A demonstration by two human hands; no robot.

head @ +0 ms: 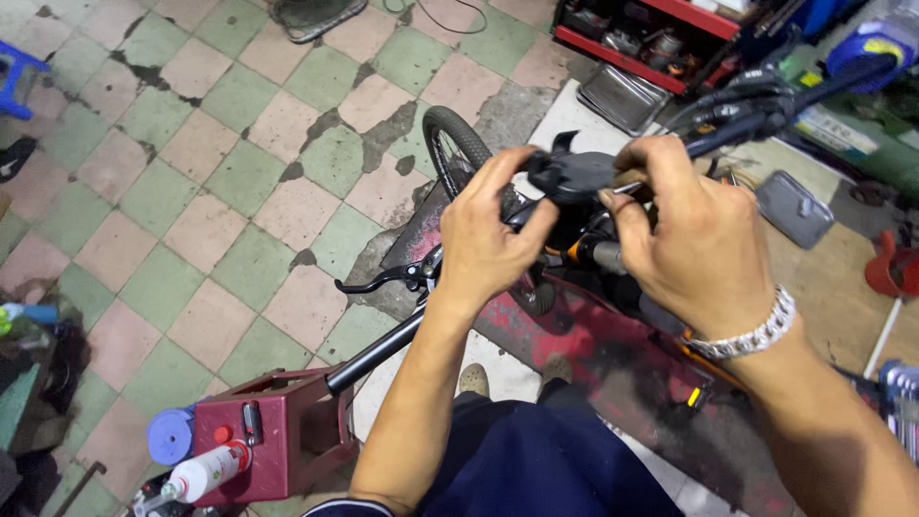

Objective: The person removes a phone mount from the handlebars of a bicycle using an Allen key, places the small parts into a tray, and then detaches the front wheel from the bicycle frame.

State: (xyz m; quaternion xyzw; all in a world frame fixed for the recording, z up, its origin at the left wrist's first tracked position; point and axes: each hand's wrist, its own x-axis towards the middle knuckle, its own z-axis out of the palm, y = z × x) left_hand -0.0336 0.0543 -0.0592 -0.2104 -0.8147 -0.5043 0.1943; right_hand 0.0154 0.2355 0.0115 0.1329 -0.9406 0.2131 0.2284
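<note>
Pinching a black round mount (574, 175) from both sides, the left hand (488, 239) and right hand (694, 239) hold it above the bike handlebar (378, 352).

A worn floor (191, 191) of green and pink square tiles is carrying a dark red metal box stand (278, 440), a flat silver metal tray (622, 96), a grey rectangular pan (795, 206) and the bicycle's black front wheel (455, 144).

Left hand (488, 239) and right hand (694, 239) gripping black mount (574, 174) on bicycle handlebar (383, 349) — checkered tile floor (191, 191) below
</note>
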